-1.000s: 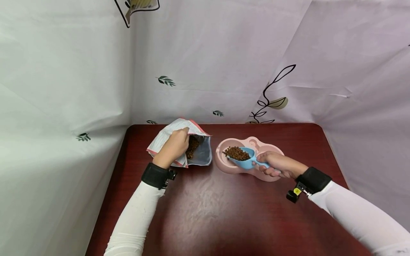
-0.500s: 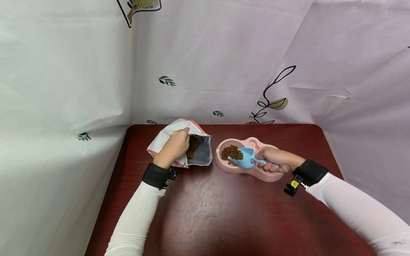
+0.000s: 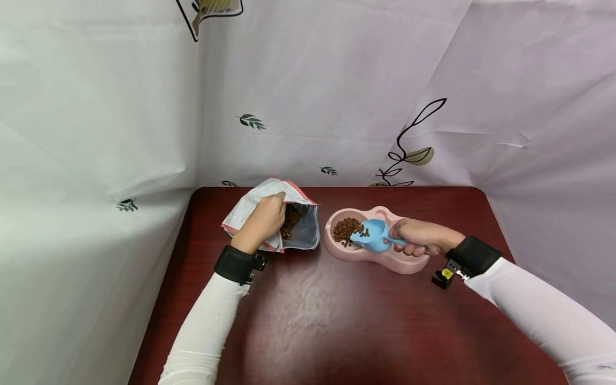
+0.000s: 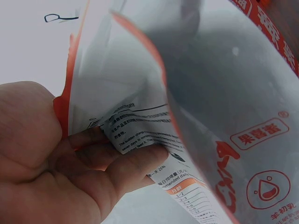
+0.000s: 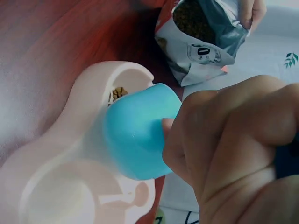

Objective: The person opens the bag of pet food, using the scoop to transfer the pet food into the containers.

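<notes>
My left hand (image 3: 263, 218) pinches the upper edge of an open pet food bag (image 3: 250, 206), white with red trim. Brown kibble (image 3: 291, 220) shows inside its mouth. In the left wrist view, the thumb and fingers hold the printed wall (image 4: 140, 126) of the bag. My right hand (image 3: 420, 236) grips the handle of a light blue scoop (image 3: 377, 235), tipped over the left bowl of a pink double pet bowl (image 3: 356, 255). A pile of kibble (image 3: 347, 230) lies in that bowl, and a few pieces are still at the scoop's lip. The right bowl is partly hidden under my right hand.
Everything stands on a dark red table (image 3: 327, 321), near its back edge. A pale fabric backdrop (image 3: 308, 96) with leaf prints rises behind and along both sides. The bag lies close to the bowl's left side.
The scoop has tilted and drawn slightly right; most of its kibble has slid out into the left bowl. My left hand and the bag have stayed put.
</notes>
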The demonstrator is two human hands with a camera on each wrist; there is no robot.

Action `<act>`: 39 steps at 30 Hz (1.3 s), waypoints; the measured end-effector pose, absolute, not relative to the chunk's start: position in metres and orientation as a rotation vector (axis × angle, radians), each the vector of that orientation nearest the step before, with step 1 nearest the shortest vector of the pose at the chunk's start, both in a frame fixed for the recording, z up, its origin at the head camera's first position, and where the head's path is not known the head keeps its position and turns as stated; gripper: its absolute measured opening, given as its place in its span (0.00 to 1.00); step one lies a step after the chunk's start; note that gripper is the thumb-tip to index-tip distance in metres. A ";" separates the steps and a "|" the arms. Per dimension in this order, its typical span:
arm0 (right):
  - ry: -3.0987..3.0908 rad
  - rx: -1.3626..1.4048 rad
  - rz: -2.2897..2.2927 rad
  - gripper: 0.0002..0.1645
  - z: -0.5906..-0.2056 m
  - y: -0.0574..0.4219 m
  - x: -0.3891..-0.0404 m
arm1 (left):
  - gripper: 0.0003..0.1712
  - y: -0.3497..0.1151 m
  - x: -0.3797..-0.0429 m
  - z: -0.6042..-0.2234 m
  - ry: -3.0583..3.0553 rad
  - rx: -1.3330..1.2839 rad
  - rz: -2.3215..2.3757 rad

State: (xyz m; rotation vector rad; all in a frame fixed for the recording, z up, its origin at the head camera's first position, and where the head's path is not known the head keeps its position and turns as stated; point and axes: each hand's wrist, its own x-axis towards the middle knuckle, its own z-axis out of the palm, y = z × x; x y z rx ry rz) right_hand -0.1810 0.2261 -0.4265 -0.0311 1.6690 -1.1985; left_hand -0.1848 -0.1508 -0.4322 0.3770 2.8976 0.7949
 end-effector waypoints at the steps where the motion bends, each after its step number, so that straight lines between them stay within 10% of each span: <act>1: 1.689 -0.039 -1.179 0.13 -0.425 0.227 -0.181 | 0.26 -0.151 -0.185 -0.432 2.898 0.379 0.795; 39: 1.704 -0.457 -1.317 0.15 -0.414 0.236 -0.163 | 0.26 -0.151 -0.183 -0.434 2.887 0.358 0.816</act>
